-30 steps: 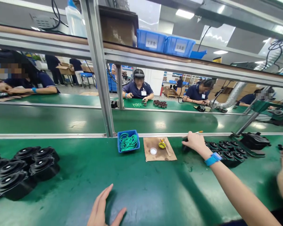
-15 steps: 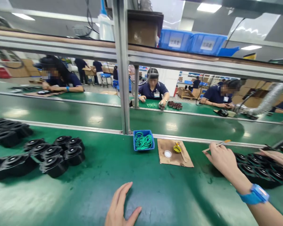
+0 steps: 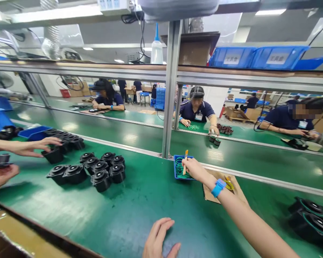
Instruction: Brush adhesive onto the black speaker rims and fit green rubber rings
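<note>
- While the right hand (image 3: 194,169) hovers at the blue bin (image 3: 175,172), its fingers are gripping a slim brush (image 3: 185,165), orange tip up, pale handle pointing down; that angle probably holds the tip clear of everything below.
- Loose green O-rings (image 3: 179,165) lie tangled inside that bin, partly hidden by brush and hand; whether a fingertip has hooked one, nobody can tell from here. The walls likely stop them straying.
- Down at the near side, the left hand (image 3: 158,239) has its fingers spread and curved, gripping nothing, seemingly left free.
- Behind the right forearm sits the cardboard sheet (image 3: 210,195), a yellow-rimmed container (image 3: 228,184) on it, presumably to spare the green surface (image 3: 134,215) from smears.
- Over to the left, black housings (image 3: 100,172) stand upright in a tight cluster, round tops up, perhaps for easy access.
- Far right, more black housings (image 3: 315,223) show green around their tops, well apart from the left cluster, which seems to prevent mixing.
- At far left, another person's hand (image 3: 39,145) touches a separate black housing (image 3: 54,155).
</note>
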`<state>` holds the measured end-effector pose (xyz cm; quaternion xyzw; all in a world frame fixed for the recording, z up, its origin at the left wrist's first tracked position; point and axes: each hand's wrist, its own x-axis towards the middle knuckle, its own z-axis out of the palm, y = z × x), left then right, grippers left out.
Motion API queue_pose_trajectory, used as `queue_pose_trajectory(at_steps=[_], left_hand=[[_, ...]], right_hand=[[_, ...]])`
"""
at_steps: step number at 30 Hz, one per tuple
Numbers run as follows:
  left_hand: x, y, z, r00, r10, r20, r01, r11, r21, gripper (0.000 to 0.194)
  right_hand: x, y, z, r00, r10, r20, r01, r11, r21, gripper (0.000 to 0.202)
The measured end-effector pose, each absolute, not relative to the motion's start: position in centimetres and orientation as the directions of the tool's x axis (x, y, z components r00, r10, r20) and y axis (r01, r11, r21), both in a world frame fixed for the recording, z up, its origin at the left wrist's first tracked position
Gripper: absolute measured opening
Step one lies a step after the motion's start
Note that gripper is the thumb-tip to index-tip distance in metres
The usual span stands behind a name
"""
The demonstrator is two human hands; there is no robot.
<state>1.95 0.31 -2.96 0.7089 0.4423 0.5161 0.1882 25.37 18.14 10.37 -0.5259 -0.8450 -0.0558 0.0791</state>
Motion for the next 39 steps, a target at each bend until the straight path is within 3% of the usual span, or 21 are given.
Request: queue_pose_trajectory(at_steps=[2,6,12,15,17,21,25,30,33,36,39], left_hand=[[2.0,0.4,-3.0,0.077,0.806,0.587,0.418,-0.561,0.715,0.032],[2.1,0.5,-3.1,0.128,0.805,0.579,0.389,-0.578,0.718,0.036],[1.0,1.1,-0.6,0.26,0.828,0.497,0.349,-0.56,0.751,0.04],[-1.1,2.9,2.8,0.197,0.846,0.496,0.598,-0.505,0.622,0.041],[-3.3,5.4,5.2,0.087,0.831,0.549,0.851,-0.348,0.392,0.044],[-8.2,11.6,8.3,-0.105,0.815,0.57,0.933,-0.118,0.339,0.052],[-10.8,14.8,8.8,-0.146,0.834,0.533,0.949,-0.035,0.314,0.051],[-8.7,11.9,7.9,-0.027,0.859,0.512,0.932,-0.163,0.324,0.035],[-5.7,8.0,6.7,0.094,0.863,0.497,0.879,-0.306,0.365,0.039],[-2.9,4.0,5.3,0.177,0.857,0.483,0.796,-0.414,0.442,0.066],[-1.1,1.4,3.7,0.24,0.835,0.496,0.581,-0.533,0.615,0.091]], right_hand=[[24.9,19.1,9.7,-0.463,0.867,0.186,0.883,0.469,0.015,0.017],[24.9,19.6,9.1,-0.535,0.814,0.227,0.838,0.546,0.017,0.013],[26.3,18.8,9.1,-0.539,0.702,0.465,0.788,0.615,-0.014,0.021],[26.8,17.2,9.2,-0.456,0.648,0.61,0.794,0.606,-0.05,0.018],[26.6,15.4,9.5,-0.394,0.599,0.697,0.785,0.614,-0.084,0.016],[25.4,10.3,10.1,-0.303,0.47,0.829,0.695,0.704,-0.145,0.019],[24.9,5.3,9.6,-0.307,0.445,0.841,0.644,0.748,-0.161,0.018],[24.6,2.1,8.0,-0.313,0.443,0.84,0.62,0.765,-0.172,0.018],[23.5,1.5,8.0,-0.352,0.411,0.841,0.583,0.799,-0.146,0.02],[22.1,1.2,8.7,-0.447,0.324,0.833,0.527,0.849,-0.048,0.022],[21.2,0.8,9.5,-0.552,0.219,0.805,0.462,0.883,0.077,0.028]])
